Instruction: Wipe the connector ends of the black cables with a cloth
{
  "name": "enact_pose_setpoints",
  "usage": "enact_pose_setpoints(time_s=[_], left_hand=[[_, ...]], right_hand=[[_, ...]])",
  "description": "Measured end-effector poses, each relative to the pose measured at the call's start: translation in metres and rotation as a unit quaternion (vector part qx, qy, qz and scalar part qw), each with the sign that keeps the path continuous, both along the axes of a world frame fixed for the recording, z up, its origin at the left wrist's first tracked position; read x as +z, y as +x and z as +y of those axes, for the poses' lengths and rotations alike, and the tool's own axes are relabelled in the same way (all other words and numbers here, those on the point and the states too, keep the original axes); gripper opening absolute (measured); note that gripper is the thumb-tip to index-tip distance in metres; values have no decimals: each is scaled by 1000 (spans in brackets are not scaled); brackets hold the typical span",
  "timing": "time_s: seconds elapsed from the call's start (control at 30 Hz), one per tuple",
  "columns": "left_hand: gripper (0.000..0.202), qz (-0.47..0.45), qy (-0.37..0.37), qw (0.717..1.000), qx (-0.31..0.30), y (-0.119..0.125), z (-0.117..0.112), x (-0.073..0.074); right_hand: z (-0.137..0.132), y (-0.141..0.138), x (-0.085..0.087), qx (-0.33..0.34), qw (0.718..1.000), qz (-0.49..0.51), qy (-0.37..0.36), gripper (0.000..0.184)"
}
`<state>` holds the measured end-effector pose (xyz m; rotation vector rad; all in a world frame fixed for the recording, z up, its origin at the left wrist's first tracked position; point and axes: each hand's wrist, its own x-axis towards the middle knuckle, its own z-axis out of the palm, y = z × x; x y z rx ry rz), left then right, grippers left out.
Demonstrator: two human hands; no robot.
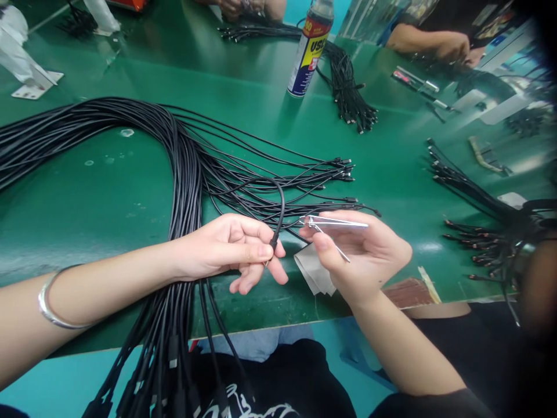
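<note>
Where the hands meet: the left hand [224, 249] grips one black cable [282, 212] near its end between thumb and index finger, the other fingers loosely curled. The grip hides the cable's tip, so its connector cannot be made out.
Right hand: the right hand [361, 249] pinches what look like slim metal tweezers [335, 222], held up beside the gripped cable, apparently to bring the two close together.
Grey cloth: a folded grey cloth [314, 270] sits under the right hand; whether it is held or just lying there is hard to tell.
Table edge: a bundle of black cables [185, 174] droops over the edge of the green table [87, 197], its lower ends cut off by the frame.
Cable ends: the connectors [342, 174] lie fanned out, seemingly to keep each end separate and easy to pick out.
Far table: a spray can [310, 49], its top cut off, stands beside a smaller cable bundle [348, 87].
Far edges: a co-worker's hand [452, 49] rests at upper right, blurred; the right edge falls into dark blur.
</note>
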<state>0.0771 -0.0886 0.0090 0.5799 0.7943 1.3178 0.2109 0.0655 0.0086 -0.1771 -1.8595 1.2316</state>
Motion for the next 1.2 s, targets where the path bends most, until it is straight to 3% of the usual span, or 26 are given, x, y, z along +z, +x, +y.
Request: enact_pose_setpoints(time_s=[0.1, 0.27, 0.37, 0.47, 0.57, 0.67, 0.77, 0.87, 1.03, 1.2], left_hand=[[12, 14, 8, 1000, 1, 1, 0, 0], [19, 15, 7, 999, -29, 2, 2, -1], [20, 23, 3, 999, -34, 2, 4, 0], [20, 62, -1, 998, -28, 6, 4, 0], [26, 179, 1, 984, 10, 11, 3, -2], [29, 338, 14, 940, 53, 14, 0, -5], [27, 435, 21, 898, 55, 14, -1, -6], [23, 461, 38, 885, 53, 14, -1, -6], [14, 508, 134, 838, 147, 11, -1, -9], [12, 506, 148, 829, 189, 7, -1, -7]], right_hand=[[6, -3, -1, 78, 991, -48, -96, 17], [14, -8, -3, 219, 938, -132, -234, 20], [14, -9, -4, 235, 927, -131, -262, 19], [13, -9, -6, 221, 933, -132, -252, 20], [13, -10, -6, 213, 932, -133, -261, 19], [13, -11, -7, 215, 929, -125, -275, 18], [14, -10, -7, 213, 937, -117, -252, 19], [14, -8, -7, 211, 951, -113, -193, 23], [10, -6, -4, 157, 983, -58, -75, 20], [4, -6, -2, 130, 988, -18, 76, 30]])
